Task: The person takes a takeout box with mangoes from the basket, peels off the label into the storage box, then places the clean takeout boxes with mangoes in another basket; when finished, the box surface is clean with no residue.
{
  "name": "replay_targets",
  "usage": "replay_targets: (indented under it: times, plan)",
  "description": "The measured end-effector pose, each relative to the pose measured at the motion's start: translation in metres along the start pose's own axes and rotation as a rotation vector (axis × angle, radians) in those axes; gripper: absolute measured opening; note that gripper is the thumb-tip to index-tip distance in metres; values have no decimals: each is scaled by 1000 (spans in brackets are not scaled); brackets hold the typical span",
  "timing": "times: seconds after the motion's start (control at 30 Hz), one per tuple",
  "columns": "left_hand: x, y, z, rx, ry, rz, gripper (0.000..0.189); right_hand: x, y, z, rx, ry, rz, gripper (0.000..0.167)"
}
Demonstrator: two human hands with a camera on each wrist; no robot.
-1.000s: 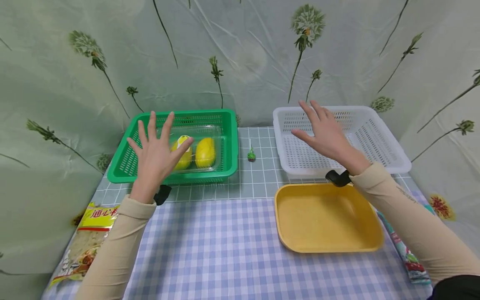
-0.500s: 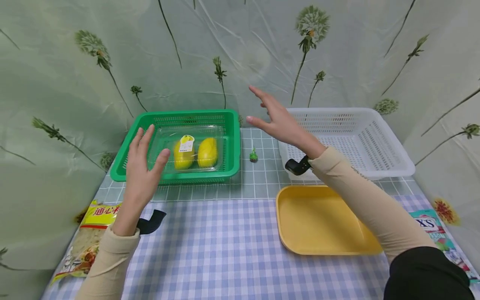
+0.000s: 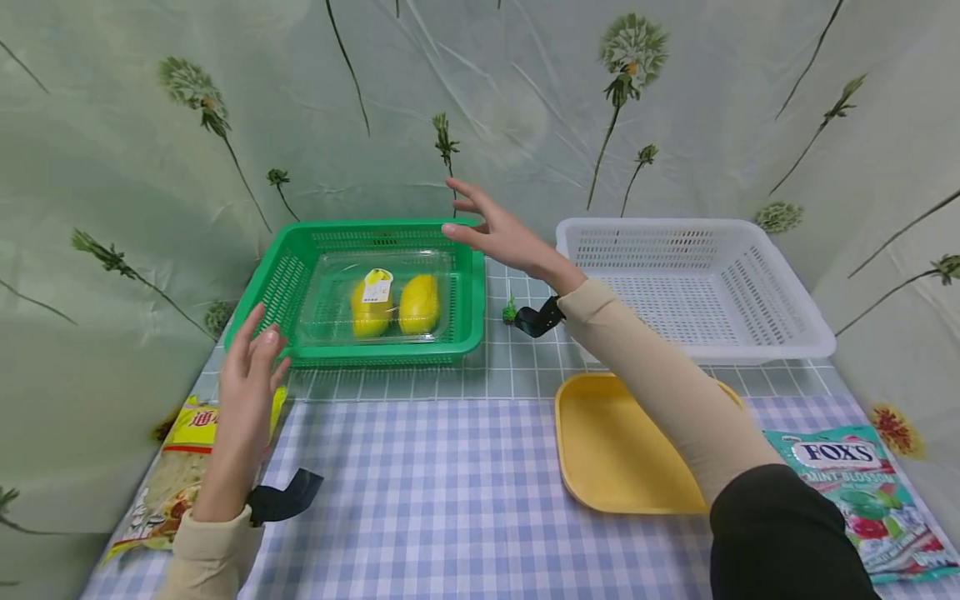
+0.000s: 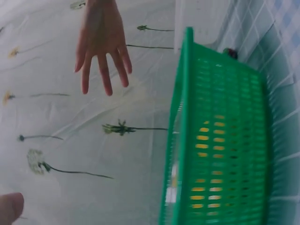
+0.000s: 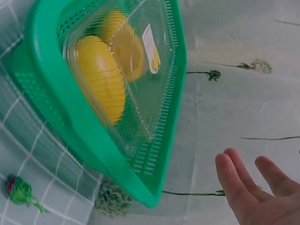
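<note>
In the head view my left hand [image 3: 243, 396] is raised at the left, over a yellow-topped food bag [image 3: 191, 467], fingers loosely extended and holding nothing. My right hand [image 3: 506, 237] hovers near the right end of the green basket [image 3: 482, 292], its fingers stretched leftward with nothing in them. Inside that basket lies a clear plastic box [image 3: 326, 292] with two yellow mango-like fruits [image 3: 418, 304] and a label. The right wrist view shows the box [image 5: 140, 93] closely, with the right hand [image 5: 262, 201] apart from the basket. A small green-and-dark-red thing [image 3: 510, 311] lies beside the basket.
A white basket [image 3: 813, 342] stands at the back right. In front of it is a yellow tray [image 3: 600, 450], partly covered by the right forearm. A teal FOX'S candy bag [image 3: 870, 500] lies at the right edge. Flower-patterned sheeting [image 3: 510, 108] rises behind.
My right hand has swept left from above the white basket to the green one's right end. My left hand has drawn back toward me and left, off the green basket, uncovering the box.
</note>
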State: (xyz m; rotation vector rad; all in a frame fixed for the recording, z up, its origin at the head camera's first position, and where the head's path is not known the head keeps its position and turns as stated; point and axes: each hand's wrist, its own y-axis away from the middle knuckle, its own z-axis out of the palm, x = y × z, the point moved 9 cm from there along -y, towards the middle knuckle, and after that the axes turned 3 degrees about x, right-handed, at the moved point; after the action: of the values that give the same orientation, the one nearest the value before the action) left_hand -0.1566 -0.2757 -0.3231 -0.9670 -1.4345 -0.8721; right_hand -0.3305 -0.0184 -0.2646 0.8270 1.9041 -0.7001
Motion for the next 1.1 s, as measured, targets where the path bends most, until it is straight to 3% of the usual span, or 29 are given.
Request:
replay_targets:
  times: [0.2,0.5,0.63,0.87,1.1]
  plan:
    - [-27,2,-5,20,18,-119,63,12,-15,13,-52,-113,57,67]
    - [-55,-10,-5,42,20,-187,66,32,-29,26,-69,-212,200,67]
    - [-67,-17,0,34,65,-232,68,39,-32,33,-84,-220,230,69]
    - [-76,-26,6,70,110,-216,73,43,-34,42,-103,-244,255,67]
    - [-79,-32,10,118,131,-160,74,52,-35,49,-119,-258,323,68]
